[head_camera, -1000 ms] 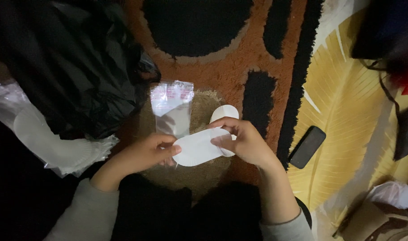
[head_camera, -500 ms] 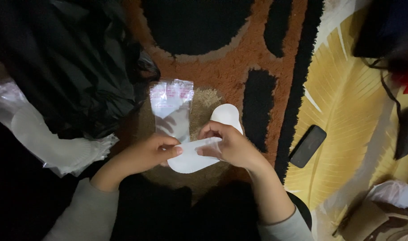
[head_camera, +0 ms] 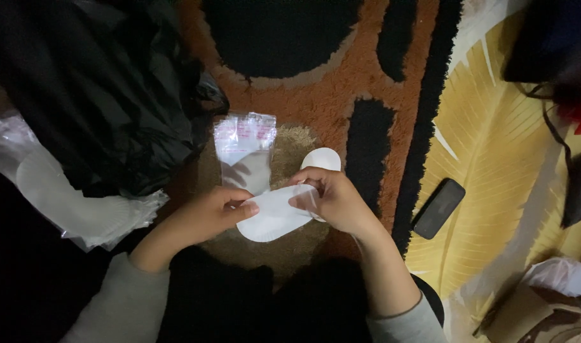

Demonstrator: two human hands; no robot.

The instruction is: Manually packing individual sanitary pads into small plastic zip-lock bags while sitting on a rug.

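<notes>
Both my hands hold a folded white paper plate [head_camera: 271,219] low over the rug. My left hand [head_camera: 217,209] pinches its left edge with thumb and fingers. My right hand [head_camera: 332,200] grips its right side, fingers curled over the fold. Just beyond my right hand, another white paper plate [head_camera: 322,159] lies on the rug, partly hidden. A small clear plastic bag [head_camera: 245,152] with a reddish printed top lies just beyond my left hand.
A black plastic bag [head_camera: 100,89] fills the upper left. A clear sleeve of stacked white paper plates [head_camera: 68,203] lies at the left. A dark phone [head_camera: 438,208] rests on the yellow leaf-patterned mat at right. Brown paper bag [head_camera: 532,311] sits bottom right.
The plate has been folded further and turned between my hands, and my right hand has shifted slightly left over it. The second plate behind is more uncovered.
</notes>
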